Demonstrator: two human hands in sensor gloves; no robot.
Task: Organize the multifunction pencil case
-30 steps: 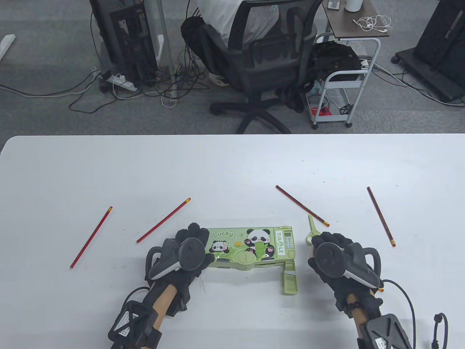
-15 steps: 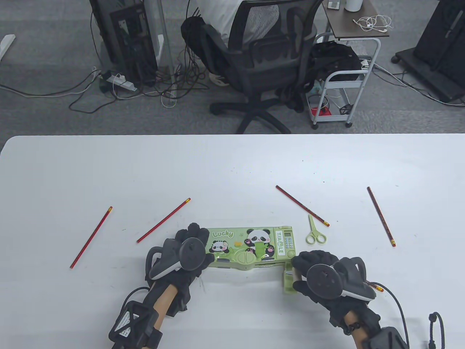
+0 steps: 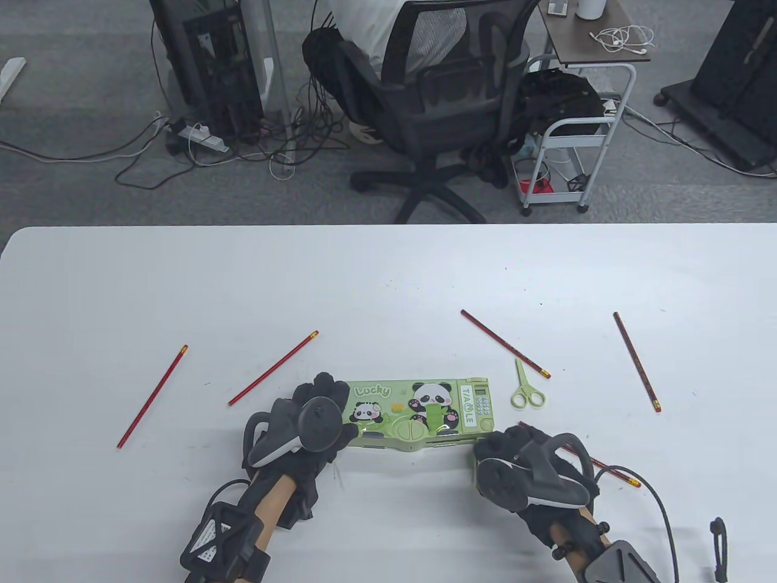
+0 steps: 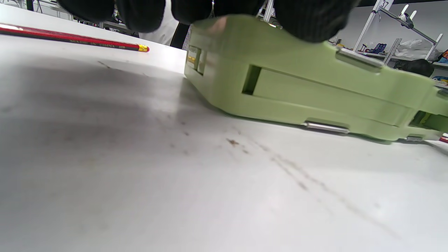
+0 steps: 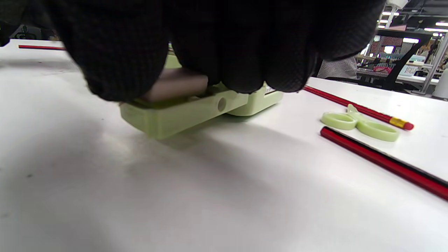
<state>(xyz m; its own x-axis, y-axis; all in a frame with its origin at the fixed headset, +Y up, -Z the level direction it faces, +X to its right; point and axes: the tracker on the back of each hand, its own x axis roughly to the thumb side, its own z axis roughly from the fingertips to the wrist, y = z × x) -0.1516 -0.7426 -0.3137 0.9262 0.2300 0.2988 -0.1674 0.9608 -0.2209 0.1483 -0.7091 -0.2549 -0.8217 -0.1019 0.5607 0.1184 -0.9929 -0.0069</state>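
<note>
Near the table's (image 3: 388, 273) front edge, the green plastic side drawer (image 5: 182, 113), jutting frontward from the panda-printed green pencil case (image 3: 419, 413), is covered by the right hand's (image 3: 522, 470) curled fingers, while the case's left end is held by the left hand (image 3: 309, 425).

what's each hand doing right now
Left hand: grips the left end of the case.
Right hand: fingers on the case's swung-out drawer; grip cannot be told.
</note>
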